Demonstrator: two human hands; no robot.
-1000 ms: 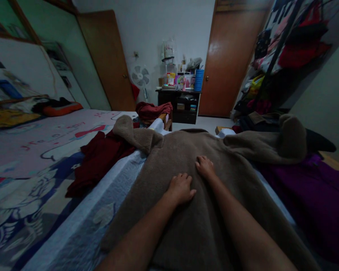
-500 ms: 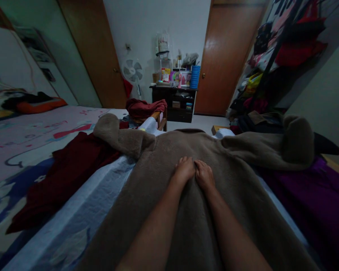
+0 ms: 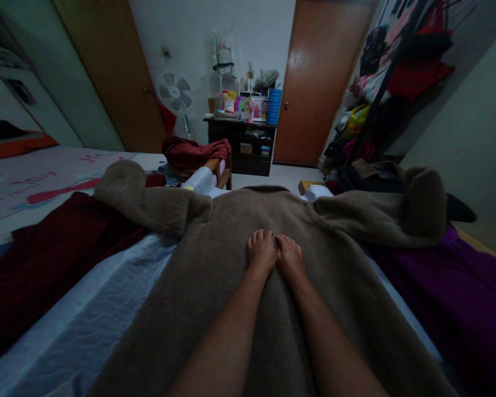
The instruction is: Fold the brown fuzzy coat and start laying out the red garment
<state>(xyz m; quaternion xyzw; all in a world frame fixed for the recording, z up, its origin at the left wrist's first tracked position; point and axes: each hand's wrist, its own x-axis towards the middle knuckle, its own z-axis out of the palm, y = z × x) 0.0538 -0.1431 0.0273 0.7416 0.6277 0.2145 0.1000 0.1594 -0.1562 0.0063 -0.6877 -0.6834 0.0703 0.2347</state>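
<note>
Currently, the brown garment [image 3: 198, 298] lies spread back to front along the middle of the scene; its near end runs out of view. Its left edge slants across a pale blue cover [image 3: 91, 325], a broad strip of which shows; at its right edge only a narrow pale strip separates it from the purple cloth [image 3: 450, 286]. One raised fold runs lengthwise between the forearms.

Left hand [image 3: 262, 251] and right hand [image 3: 290, 257]: side by side on the garment's upper middle, almost meeting. Fingers bent, tips against the pile; cannot tell whether fabric is grasped or only pressed. Sideways room: smooth fabric from each hand out to the garment's edges.

Farther: left sleeve [image 3: 165, 207] extends over dark red cloth [image 3: 66, 248], its end turned to the far side; right sleeve [image 3: 376, 215] reaches over the purple cloth, its end bent likewise. The collar [image 3: 267, 188] marks the far edge. Beyond it, pale floor [image 3: 287, 176] shows between a red cloth heap [image 3: 196, 154] at left and a wooden box [image 3: 308, 185] at right.

Farthest: dark cabinet [image 3: 219, 143], top crowded to its edges; white fan [image 3: 176, 91] left, closed brown door [image 3: 318, 82] right.
</note>
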